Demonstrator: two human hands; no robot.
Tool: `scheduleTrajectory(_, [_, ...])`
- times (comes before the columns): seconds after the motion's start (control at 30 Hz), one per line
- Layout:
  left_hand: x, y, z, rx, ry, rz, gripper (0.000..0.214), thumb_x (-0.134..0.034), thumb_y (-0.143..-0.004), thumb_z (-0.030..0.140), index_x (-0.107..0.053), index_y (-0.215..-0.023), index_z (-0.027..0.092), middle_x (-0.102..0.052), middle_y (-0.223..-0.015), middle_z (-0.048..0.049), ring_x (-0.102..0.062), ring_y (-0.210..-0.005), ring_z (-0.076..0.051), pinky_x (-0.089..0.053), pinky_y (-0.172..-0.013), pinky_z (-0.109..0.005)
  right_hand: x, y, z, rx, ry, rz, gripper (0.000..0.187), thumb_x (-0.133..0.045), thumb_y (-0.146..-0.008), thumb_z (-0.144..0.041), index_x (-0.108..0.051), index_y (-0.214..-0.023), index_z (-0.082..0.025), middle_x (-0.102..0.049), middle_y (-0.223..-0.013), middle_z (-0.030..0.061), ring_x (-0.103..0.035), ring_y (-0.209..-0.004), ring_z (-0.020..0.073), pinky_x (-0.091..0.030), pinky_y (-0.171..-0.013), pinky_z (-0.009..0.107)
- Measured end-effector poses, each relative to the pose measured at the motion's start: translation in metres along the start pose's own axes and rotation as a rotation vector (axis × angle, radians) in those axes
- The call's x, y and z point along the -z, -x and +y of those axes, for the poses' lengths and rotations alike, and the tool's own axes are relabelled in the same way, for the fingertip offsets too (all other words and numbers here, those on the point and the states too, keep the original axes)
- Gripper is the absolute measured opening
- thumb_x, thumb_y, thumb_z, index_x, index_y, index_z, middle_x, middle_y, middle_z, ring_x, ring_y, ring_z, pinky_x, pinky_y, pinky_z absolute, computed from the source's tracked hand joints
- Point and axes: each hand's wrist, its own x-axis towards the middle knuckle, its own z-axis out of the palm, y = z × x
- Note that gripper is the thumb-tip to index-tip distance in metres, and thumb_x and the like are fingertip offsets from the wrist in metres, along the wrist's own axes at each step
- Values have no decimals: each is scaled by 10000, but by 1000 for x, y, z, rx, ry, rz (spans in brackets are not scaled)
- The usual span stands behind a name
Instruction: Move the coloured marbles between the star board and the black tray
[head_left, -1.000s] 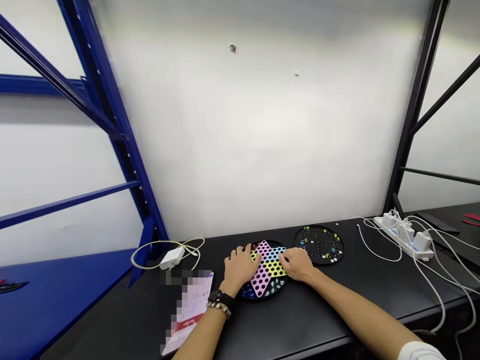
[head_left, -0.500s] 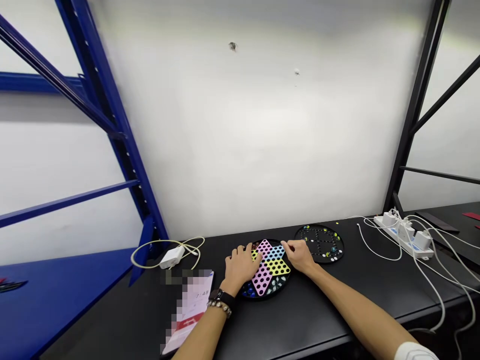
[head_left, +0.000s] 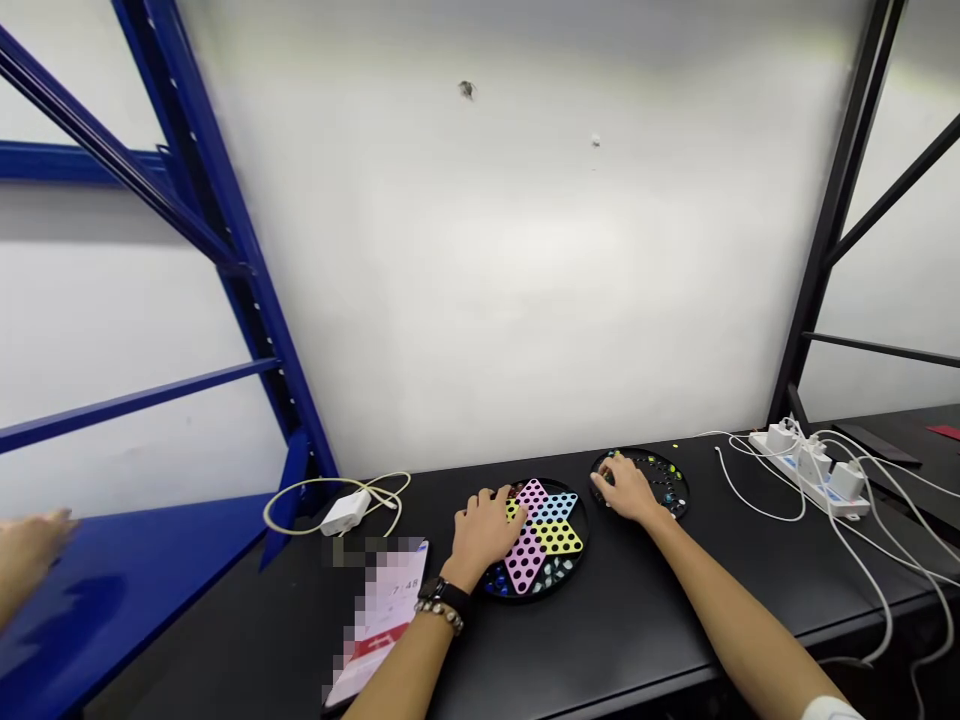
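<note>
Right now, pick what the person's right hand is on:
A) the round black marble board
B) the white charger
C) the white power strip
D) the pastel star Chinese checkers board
A: the right hand lies over the round black marble board, while the left hand is on the pastel star Chinese checkers board.

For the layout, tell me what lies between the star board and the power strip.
Between the star board and power strip, the head view shows a round black marble board under the right hand, then a white cable.
</note>
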Motion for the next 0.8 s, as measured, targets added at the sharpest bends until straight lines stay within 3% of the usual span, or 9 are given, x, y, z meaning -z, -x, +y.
scheduleTrajectory(0.23, [1, -1, -3, -183, 151, -49, 527, -410, -883, 507, -538, -1337, 273, -556, -1324, -109, -515, -1191, -321, -422, -950, -479, -8, 17, -39, 269, -92, -124, 207, -543, -901, -386, -627, -1038, -255, -607, -1139, 38, -496, -1077, 226, -348, -944, 411])
scheduleTrajectory(0.5, [-3, 3, 4, -529, 457, -55, 575, -652, -758, 485, -549, -1281, 268, -556, -1353, -40, -540, -1210, -243, -401, -1060, -353, -6, 20, -44, 374, -141, -214, 288, -569, -888, -351, -627, -1159, -275, -607, -1164, 41, -517, -1047, 217, -396, -938, 387])
scheduleTrajectory(0.8, [5, 5, 8, -373, 384, -98, 728, -694, -633, 673, -556, -1220, 264, -557, -1291, -71, -547, -1180, -308, -457, -957, -407, -12, 24, -47, 391, -47, -284, 287, -574, -869, -345, -640, -1128, -242, -612, -1067, 54, -538, -1011, 215, -399, -904, 355])
